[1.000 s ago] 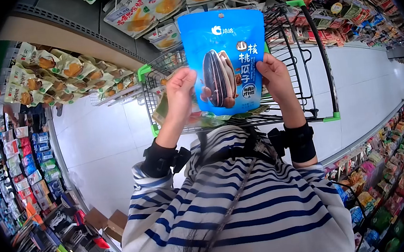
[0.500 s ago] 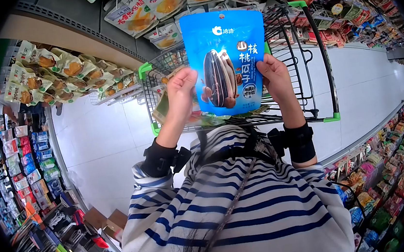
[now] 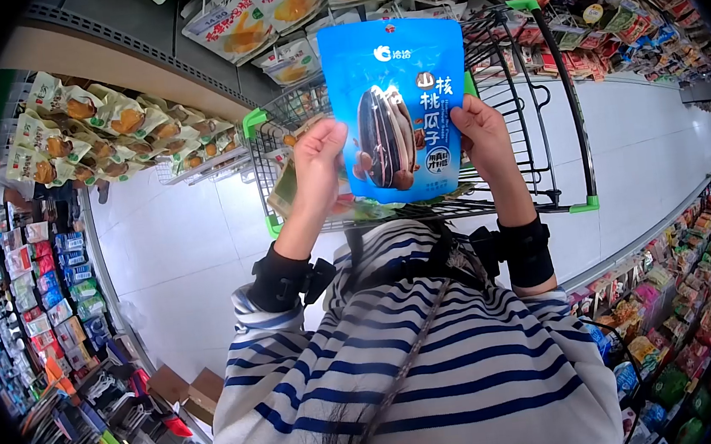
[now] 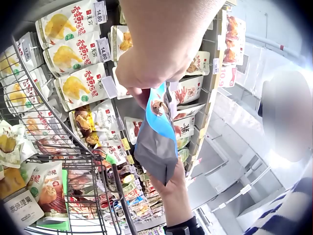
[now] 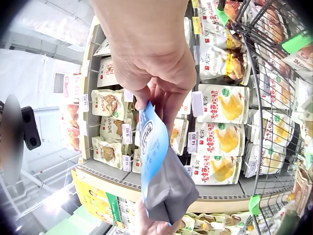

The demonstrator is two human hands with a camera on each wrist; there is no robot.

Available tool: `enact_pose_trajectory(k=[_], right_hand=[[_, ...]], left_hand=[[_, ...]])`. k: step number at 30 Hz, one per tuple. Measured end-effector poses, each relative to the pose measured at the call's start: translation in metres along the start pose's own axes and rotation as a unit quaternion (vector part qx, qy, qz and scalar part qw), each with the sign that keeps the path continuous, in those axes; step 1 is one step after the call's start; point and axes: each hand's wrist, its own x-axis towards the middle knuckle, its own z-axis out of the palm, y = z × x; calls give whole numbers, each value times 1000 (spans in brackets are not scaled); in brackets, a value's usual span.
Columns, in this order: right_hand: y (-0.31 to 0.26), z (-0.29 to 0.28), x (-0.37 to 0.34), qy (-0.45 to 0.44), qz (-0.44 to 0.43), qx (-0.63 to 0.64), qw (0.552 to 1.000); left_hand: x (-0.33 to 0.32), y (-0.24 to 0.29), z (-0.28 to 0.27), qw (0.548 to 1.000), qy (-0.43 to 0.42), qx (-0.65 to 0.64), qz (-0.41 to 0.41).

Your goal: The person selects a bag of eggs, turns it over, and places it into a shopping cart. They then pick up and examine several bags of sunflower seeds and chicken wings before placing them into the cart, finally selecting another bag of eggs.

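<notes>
A blue stand-up bag of sunflower seeds (image 3: 396,64) is held upright over the shopping cart (image 3: 538,161), its printed front facing the head camera. My left hand (image 3: 318,157) pinches one side edge, and my right hand (image 3: 484,132) pinches the opposite edge between thumb and fingers. From the left wrist, the bag's grey gusseted base (image 4: 159,154) shows below the hand. The right wrist view shows the same bag (image 5: 166,171) hanging from the right fingers, with the left hand (image 5: 154,226) at its far edge. Several food packs (image 4: 49,191) lie in the cart.
Hanging packs of chicken snacks (image 3: 234,24) line the shelf ahead, with more packs (image 3: 98,127) to the left. Shelves of bagged goods (image 3: 671,303) stand at the right, and hanging goods (image 3: 49,286) at the far left. White floor (image 3: 177,231) shows around the cart.
The bag tilts very slightly at its top. Both hands keep their grip in nearly the same place, and the cart stays put.
</notes>
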Motion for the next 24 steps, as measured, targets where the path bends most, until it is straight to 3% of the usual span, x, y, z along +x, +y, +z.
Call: enact_pose_trajectory(k=[4,5,6,8,13,18,20,24], right_hand=[[8,-4,2,30,3,20,999],[17,-10,4,55,13,16,998],[22,-14,8,77,24,13,997],[33,-20,7,89,80,-34,992],[72,-47,3,57,221,-117,967],[75,-61,2,52,226,-72,970],[79,-63,4,58,239,-70,967],[89,-59,7,74,238,-56,967]], left_hand=[[4,-6,1,998,-18,30,-52],[2,-5,0,990,-64,39,-116],[2,-18,2,988,-72,74,-112],[-5,-35,1,971,-84,110,-194],[-22,-70,-33,960,21,43,-275],[-17,-57,-95,962,57,93,-252],[-6,-81,-128,958,81,118,-249],[22,-123,-144,938,228,83,-250]])
